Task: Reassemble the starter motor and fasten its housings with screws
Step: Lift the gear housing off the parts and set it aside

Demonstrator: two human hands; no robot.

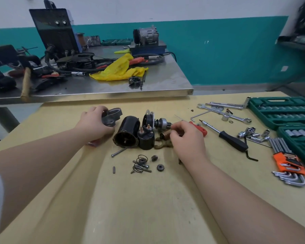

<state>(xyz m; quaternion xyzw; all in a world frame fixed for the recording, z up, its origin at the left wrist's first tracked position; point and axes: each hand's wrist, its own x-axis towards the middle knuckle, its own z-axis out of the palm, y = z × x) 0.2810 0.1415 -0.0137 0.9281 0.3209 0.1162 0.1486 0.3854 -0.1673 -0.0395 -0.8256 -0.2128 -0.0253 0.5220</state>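
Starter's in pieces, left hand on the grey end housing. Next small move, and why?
Probably lift the grey end housing that the left hand grips and bring it over toward the pinion shaft assembly. The right hand is already at that assembly's tip, and the black motor case lies open beside it, nothing joined yet.

Both my forearms reach forward over the surface [148, 199]. My left hand [93, 124] lies to the left of the black motor housing [128, 132], fingers curled around a grey casting [112, 116]. My right hand [187, 138] hovers to that housing's right, fingers bent inward, fingertips pinched together.
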